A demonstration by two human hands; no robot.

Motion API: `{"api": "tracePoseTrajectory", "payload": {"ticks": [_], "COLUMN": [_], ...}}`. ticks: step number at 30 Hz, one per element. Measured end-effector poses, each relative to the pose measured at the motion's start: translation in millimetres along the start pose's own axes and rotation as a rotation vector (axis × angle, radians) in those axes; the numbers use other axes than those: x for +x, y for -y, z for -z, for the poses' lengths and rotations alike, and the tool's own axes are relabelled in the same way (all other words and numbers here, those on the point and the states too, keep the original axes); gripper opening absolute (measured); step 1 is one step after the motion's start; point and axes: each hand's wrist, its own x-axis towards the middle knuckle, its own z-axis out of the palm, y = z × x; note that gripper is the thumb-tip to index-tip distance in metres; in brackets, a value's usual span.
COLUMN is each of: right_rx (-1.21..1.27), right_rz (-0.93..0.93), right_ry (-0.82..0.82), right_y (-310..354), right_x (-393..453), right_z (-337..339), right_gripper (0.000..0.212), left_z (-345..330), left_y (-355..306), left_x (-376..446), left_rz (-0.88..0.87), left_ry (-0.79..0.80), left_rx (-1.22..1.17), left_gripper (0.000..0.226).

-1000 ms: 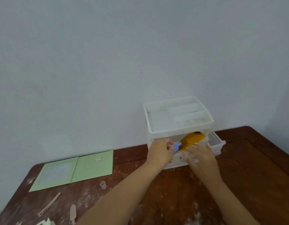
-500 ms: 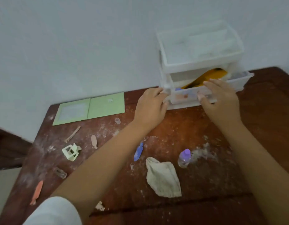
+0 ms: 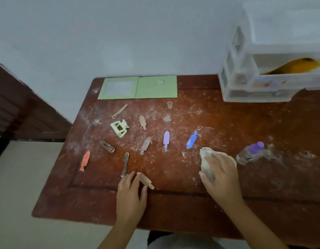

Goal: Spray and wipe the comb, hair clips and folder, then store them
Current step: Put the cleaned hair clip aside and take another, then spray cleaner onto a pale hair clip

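head view shows the left hand (image 3: 131,192) at the near edge of the table (image 3: 227,119), its fingers curled around a beige clip (image 3: 145,180) that sticks out to the right between the fingertips. the right hand (image 3: 220,174) lies palm down on the cloth (image 3: 205,155), fingers spread and slightly bent over it, starting to gather it rather than gripping it tight. both forearms come in from the bottom of the picture, wrists low and close to the wood.

the step in hand looks like wiping this one clip. to do it well, i would lift the clip clear of the dusty table, bring the cloth up to it and pinch the clip inside a fold, then draw it through along its length so both faces get cleaned. the spray bottle (image 3: 249,153) lies on its side just right of the cloth, so a squirt first is an easy reach for the right hand.

other clips are scattered across the middle of the table: blue (image 3: 191,140), lilac (image 3: 166,138), orange (image 3: 85,159), a green claw clip (image 3: 119,128) and several dull ones. the green folder (image 3: 137,87) lies open at the far edge against the wall. the comb (image 3: 295,66) is already in the open drawer (image 3: 281,80) of the white plastic drawer unit (image 3: 236,69) at far right, which is where the clip should go once it is wiped.
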Motion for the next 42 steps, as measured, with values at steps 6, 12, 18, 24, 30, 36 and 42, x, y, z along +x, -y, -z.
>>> {"api": "tracePoseTrajectory", "payload": {"ticks": [6, 12, 18, 24, 30, 36, 42], "right_rx": [-0.007, 0.291, 0.367, 0.369, 0.560, 0.785, 1.056], "right_rz": [-0.050, -0.571, -0.670, -0.582, -0.374, -0.286, -0.347], "right_ry": [-0.084, -0.309, -0.218, -0.267, -0.150, 0.257, 0.294], "right_y": [4, -3, -26, -17, 32, 69, 78], "right_x": [-2, -2, 26, 26, 13, 1, -2], "right_z": [-2, 31, 41, 52, 70, 52, 48], "right_gripper": [0.041, 0.050, 0.038, 0.025, 0.065, 0.077, 0.052], "left_z": [10, 20, 18, 22, 29, 42, 57], "left_y": [3, -19, -25, -17, -15, -31, -49], "left_x": [-4, 1, 2, -3, -1, 1, -4], "left_rz": [0.093, 0.140, 0.094, 0.103, 0.380, 0.651, 0.654], "left_ry": [0.024, 0.141, 0.156, 0.128, 0.085, 0.200, 0.245], "left_rx": [-0.081, 0.008, 0.046, -0.083, -0.593, -1.191, -1.424], "left_gripper": [0.040, 0.047, 0.030, 0.027, 0.017, 0.011, 0.010]}}
